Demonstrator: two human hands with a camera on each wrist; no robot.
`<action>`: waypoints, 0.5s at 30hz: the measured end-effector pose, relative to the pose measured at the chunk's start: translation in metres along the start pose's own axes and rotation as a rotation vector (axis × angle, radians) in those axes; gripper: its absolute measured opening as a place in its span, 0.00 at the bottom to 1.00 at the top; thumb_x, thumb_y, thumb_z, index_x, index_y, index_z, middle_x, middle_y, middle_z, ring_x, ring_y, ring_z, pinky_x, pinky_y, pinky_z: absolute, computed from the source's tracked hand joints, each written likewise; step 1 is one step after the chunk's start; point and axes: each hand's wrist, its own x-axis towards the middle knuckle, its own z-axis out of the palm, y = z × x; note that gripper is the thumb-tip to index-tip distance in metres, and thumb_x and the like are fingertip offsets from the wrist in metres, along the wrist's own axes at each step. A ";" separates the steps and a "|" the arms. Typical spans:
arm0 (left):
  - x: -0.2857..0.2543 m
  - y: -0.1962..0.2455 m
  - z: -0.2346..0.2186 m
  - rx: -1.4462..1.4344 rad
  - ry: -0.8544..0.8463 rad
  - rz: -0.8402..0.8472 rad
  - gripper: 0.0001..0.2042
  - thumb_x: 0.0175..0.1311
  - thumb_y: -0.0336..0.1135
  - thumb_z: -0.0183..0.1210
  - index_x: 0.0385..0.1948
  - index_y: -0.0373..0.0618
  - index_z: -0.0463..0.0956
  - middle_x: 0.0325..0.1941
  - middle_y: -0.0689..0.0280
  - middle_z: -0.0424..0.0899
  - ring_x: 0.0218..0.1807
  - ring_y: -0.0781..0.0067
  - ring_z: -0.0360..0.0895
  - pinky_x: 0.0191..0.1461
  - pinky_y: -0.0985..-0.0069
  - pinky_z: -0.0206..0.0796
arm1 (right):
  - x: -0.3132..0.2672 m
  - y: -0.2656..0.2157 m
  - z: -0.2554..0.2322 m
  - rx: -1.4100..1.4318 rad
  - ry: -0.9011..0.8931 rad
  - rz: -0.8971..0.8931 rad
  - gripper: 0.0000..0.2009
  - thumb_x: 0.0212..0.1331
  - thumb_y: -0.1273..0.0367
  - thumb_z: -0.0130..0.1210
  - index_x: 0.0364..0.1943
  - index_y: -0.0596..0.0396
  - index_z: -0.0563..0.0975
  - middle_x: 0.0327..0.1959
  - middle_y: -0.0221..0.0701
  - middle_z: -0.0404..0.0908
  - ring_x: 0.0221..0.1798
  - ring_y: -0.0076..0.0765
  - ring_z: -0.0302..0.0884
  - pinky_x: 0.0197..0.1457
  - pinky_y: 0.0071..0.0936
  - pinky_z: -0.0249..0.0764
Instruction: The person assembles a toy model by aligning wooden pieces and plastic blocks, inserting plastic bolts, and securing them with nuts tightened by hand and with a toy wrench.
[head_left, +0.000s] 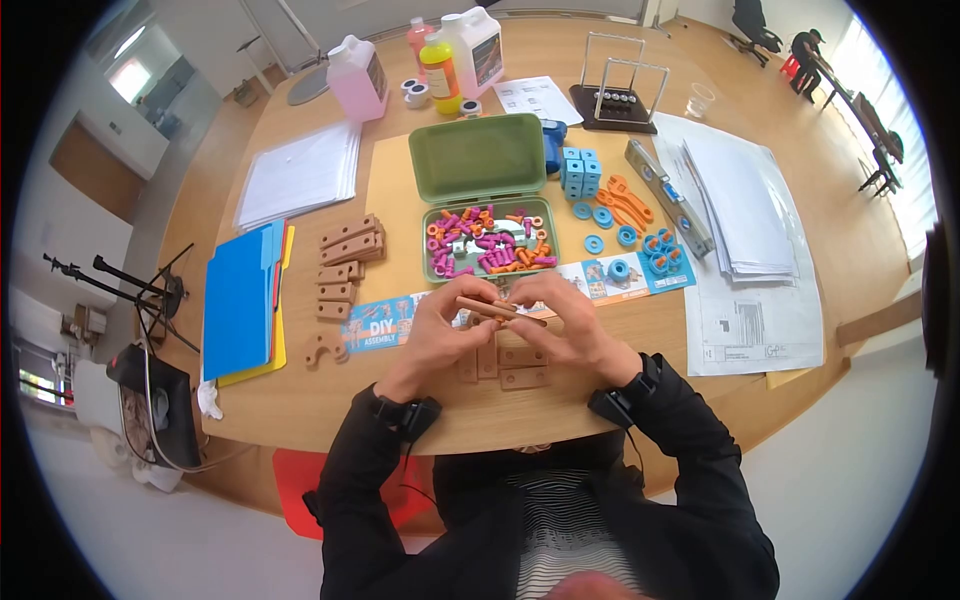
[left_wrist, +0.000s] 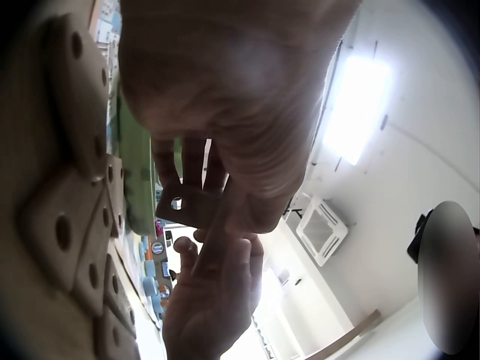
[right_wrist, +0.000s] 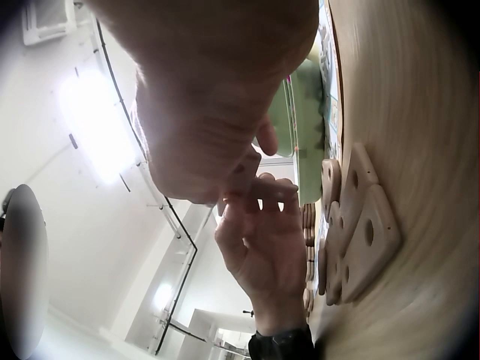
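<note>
In the head view, my left hand (head_left: 437,328) and right hand (head_left: 572,322) meet over the table's front part, both gripping small wooden strips (head_left: 484,307). The left thumb and fingers pinch one end, the right thumb and fingers the other. A spot of orange shows between the fingertips, mostly hidden. From the left wrist, a holed wooden plate (left_wrist: 187,208) stands at an angle to the other held strip. Several flat wooden blocks (head_left: 523,378) with round holes lie on the table just under the hands.
Behind the hands is an open green box (head_left: 478,170) of purple and orange bolts. Wooden strips (head_left: 350,240) are stacked at left, near blue folders (head_left: 240,300). Blue wheels (head_left: 594,244), blue cubes (head_left: 580,172), orange tools (head_left: 625,203) and a printed strip (head_left: 378,322) lie around.
</note>
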 end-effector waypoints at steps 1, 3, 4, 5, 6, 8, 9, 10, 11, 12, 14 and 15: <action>0.000 0.001 0.000 -0.007 0.000 -0.013 0.16 0.60 0.19 0.70 0.49 0.41 0.81 0.53 0.63 0.84 0.57 0.72 0.80 0.63 0.70 0.72 | 0.002 0.001 -0.002 -0.051 0.032 -0.013 0.14 0.65 0.77 0.67 0.53 0.59 0.80 0.52 0.40 0.84 0.50 0.47 0.83 0.54 0.39 0.81; 0.000 0.000 0.001 -0.014 0.001 -0.025 0.16 0.59 0.19 0.70 0.49 0.41 0.82 0.53 0.64 0.84 0.57 0.72 0.80 0.63 0.70 0.72 | 0.003 0.010 -0.006 -0.168 0.092 0.030 0.13 0.66 0.75 0.65 0.53 0.59 0.81 0.54 0.40 0.84 0.53 0.50 0.81 0.57 0.41 0.79; 0.000 0.000 0.000 -0.001 0.000 -0.029 0.16 0.59 0.19 0.70 0.49 0.41 0.82 0.52 0.64 0.84 0.57 0.72 0.80 0.63 0.70 0.72 | 0.004 0.015 -0.009 -0.285 0.152 0.072 0.13 0.68 0.73 0.64 0.54 0.58 0.81 0.55 0.40 0.84 0.56 0.53 0.78 0.60 0.43 0.76; -0.001 0.000 0.000 0.012 0.000 -0.032 0.16 0.59 0.19 0.70 0.49 0.42 0.82 0.52 0.64 0.84 0.56 0.72 0.80 0.63 0.70 0.72 | 0.005 0.020 -0.011 -0.286 0.151 0.072 0.13 0.68 0.73 0.64 0.54 0.58 0.81 0.55 0.40 0.84 0.56 0.53 0.78 0.60 0.43 0.76; -0.001 0.000 0.000 0.011 0.001 -0.031 0.16 0.59 0.19 0.70 0.49 0.42 0.82 0.52 0.64 0.84 0.56 0.72 0.80 0.63 0.70 0.72 | 0.006 0.024 -0.013 -0.366 0.175 0.107 0.13 0.68 0.73 0.63 0.54 0.58 0.82 0.56 0.40 0.84 0.59 0.53 0.77 0.63 0.43 0.75; -0.001 0.002 0.000 0.010 -0.008 -0.057 0.16 0.59 0.18 0.69 0.49 0.42 0.82 0.52 0.64 0.84 0.56 0.72 0.80 0.63 0.70 0.72 | 0.006 0.029 -0.017 -0.447 0.199 0.141 0.13 0.68 0.72 0.63 0.55 0.57 0.82 0.57 0.39 0.84 0.62 0.53 0.75 0.65 0.43 0.74; -0.001 0.001 0.000 0.009 -0.008 -0.055 0.16 0.59 0.18 0.69 0.49 0.42 0.82 0.52 0.64 0.84 0.56 0.72 0.80 0.63 0.70 0.72 | 0.006 0.031 -0.018 -0.458 0.145 0.150 0.14 0.68 0.71 0.63 0.56 0.56 0.82 0.58 0.38 0.83 0.65 0.52 0.74 0.67 0.44 0.71; -0.002 0.000 0.000 0.004 -0.009 -0.042 0.16 0.59 0.18 0.69 0.49 0.42 0.82 0.52 0.64 0.84 0.56 0.73 0.80 0.63 0.70 0.72 | 0.005 0.033 -0.018 -0.470 0.090 0.158 0.15 0.68 0.70 0.63 0.57 0.55 0.81 0.59 0.37 0.83 0.69 0.51 0.72 0.69 0.44 0.69; -0.002 -0.001 0.000 -0.001 -0.009 -0.029 0.16 0.59 0.18 0.68 0.48 0.42 0.81 0.52 0.64 0.84 0.56 0.73 0.81 0.63 0.70 0.72 | 0.004 0.033 -0.017 -0.471 0.089 0.157 0.15 0.68 0.70 0.63 0.57 0.55 0.81 0.59 0.37 0.83 0.69 0.51 0.72 0.69 0.44 0.69; -0.002 0.000 0.001 -0.003 -0.007 -0.027 0.16 0.59 0.18 0.68 0.48 0.42 0.81 0.52 0.64 0.84 0.56 0.73 0.81 0.63 0.70 0.72 | 0.004 0.032 -0.015 -0.517 0.028 0.155 0.16 0.68 0.68 0.62 0.58 0.54 0.81 0.60 0.36 0.82 0.71 0.50 0.70 0.73 0.46 0.65; -0.002 0.004 0.001 0.012 0.006 -0.052 0.16 0.59 0.18 0.68 0.48 0.41 0.81 0.51 0.64 0.84 0.56 0.73 0.81 0.63 0.70 0.73 | 0.003 0.032 -0.011 -0.562 -0.037 0.152 0.17 0.69 0.67 0.61 0.60 0.53 0.81 0.61 0.35 0.82 0.73 0.49 0.68 0.76 0.48 0.61; -0.002 0.005 0.002 0.010 0.010 -0.051 0.16 0.59 0.18 0.68 0.48 0.41 0.81 0.51 0.64 0.84 0.56 0.73 0.81 0.63 0.70 0.73 | 0.003 0.032 -0.009 -0.632 -0.071 0.154 0.17 0.69 0.66 0.61 0.60 0.52 0.80 0.62 0.34 0.81 0.75 0.48 0.66 0.78 0.51 0.57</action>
